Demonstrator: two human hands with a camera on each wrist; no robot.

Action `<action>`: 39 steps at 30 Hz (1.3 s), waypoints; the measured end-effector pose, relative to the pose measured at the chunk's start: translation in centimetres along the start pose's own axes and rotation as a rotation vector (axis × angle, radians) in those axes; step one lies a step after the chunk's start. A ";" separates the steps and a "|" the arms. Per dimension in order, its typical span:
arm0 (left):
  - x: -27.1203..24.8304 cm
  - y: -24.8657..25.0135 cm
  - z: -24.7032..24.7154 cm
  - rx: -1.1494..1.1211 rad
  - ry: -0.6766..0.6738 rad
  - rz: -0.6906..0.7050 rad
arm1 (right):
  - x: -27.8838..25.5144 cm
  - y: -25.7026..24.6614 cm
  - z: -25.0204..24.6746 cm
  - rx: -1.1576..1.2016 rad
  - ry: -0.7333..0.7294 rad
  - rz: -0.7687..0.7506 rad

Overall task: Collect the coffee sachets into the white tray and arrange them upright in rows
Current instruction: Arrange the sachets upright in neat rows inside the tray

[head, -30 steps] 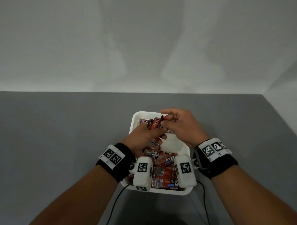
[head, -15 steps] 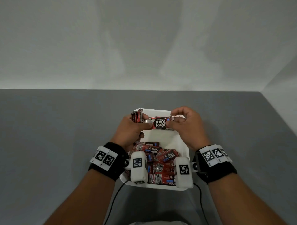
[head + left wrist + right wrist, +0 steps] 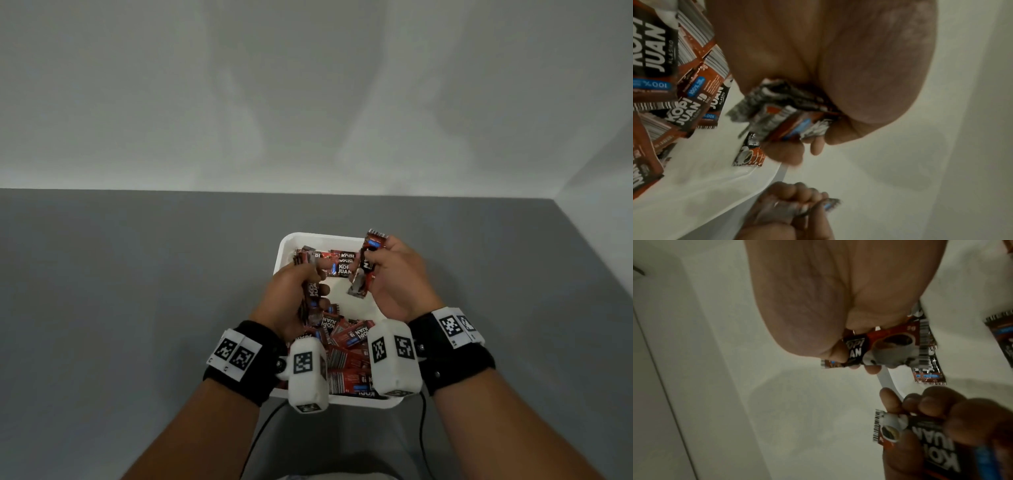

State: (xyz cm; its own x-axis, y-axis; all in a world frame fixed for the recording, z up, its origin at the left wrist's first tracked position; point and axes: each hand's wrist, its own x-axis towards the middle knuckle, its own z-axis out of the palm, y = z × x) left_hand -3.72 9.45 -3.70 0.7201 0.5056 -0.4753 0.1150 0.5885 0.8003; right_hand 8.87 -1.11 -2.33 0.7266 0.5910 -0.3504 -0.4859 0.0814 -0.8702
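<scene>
The white tray (image 3: pixel 285 246) sits on the grey table, with red and black coffee sachets (image 3: pixel 346 342) heaped loosely in its near half and a few more sachets (image 3: pixel 339 263) at its far end. My left hand (image 3: pixel 294 291) grips a stack of sachets (image 3: pixel 312 294) over the tray's left side; the same stack (image 3: pixel 789 112) shows in the left wrist view. My right hand (image 3: pixel 390 274) holds a sachet (image 3: pixel 364 270) upright above the tray's far right; the same sachet (image 3: pixel 890 345) shows in the right wrist view.
The grey table (image 3: pixel 137 291) extends on both sides of the tray. A white wall rises behind, and another wall closes the right side. Two black cables (image 3: pixel 260 431) run from my wrists toward me.
Both hands held one sachet level between them half a second ago. Now they have parted: the right hand lifts a sachet upright and the left hand has drawn back with its stack.
</scene>
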 end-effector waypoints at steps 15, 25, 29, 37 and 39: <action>-1.3 -0.4 0.7 0.292 -0.124 0.202 | -1.0 1.4 -0.1 -0.274 0.014 -0.045; -0.2 1.0 -1.6 0.410 0.036 0.194 | -2.1 -0.4 -1.3 -0.794 -0.039 -0.367; -0.4 1.8 -0.5 0.480 -0.109 0.166 | -2.3 0.1 -0.3 -1.345 -0.276 -0.416; -0.3 0.7 -0.9 -0.025 -0.062 -0.043 | -2.0 1.0 -0.1 -1.288 -0.221 -0.386; -0.6 0.7 -0.7 -0.021 -0.093 -0.026 | -2.0 1.0 0.0 -1.152 -0.176 -0.365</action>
State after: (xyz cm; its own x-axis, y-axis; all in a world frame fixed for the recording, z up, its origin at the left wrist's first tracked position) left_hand -4.57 9.98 -3.10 0.7776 0.4296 -0.4592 0.1208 0.6146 0.7795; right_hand 6.96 -2.18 -2.53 0.6111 0.7901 -0.0476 0.5129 -0.4410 -0.7365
